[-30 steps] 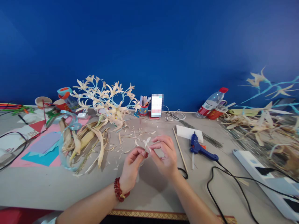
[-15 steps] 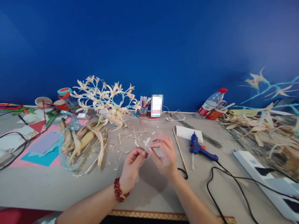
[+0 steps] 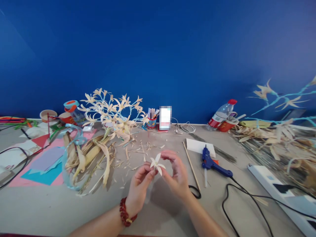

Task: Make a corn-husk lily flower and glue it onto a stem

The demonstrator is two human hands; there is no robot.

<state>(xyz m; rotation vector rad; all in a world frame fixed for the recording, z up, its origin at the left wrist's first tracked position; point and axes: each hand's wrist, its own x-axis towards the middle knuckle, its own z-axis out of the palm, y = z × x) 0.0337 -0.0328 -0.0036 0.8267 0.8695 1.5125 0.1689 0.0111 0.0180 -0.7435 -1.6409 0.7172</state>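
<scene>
— Where is the pale husk flower point(image 3: 157, 163) sitting?
— You are holding it above the grey tabletop point(image 3: 98, 207), between your hands, its petals fanning apart. Your left hand point(image 3: 139, 184) is pinching its base, thumb and forefinger together on it. Your right hand point(image 3: 176, 174) is curving beside the petals; whether it is gripping one, I cannot tell.
— How should that hold be going?
— Those petals are looking thin, so you are probably doing best by pressing only low on the base, with the right fingertips guiding lightly and creasing no tip.
— Which edges are mattering?
— On the left, dry corn husks point(image 3: 87, 155) are lying in a heap. On the right, a wooden stick point(image 3: 191, 165) is lying near your right hand; beyond it, the blue glue gun point(image 3: 209, 161) is pointing its nozzle toward the far side. The near tabletop seems to be offering your roomiest path.
</scene>
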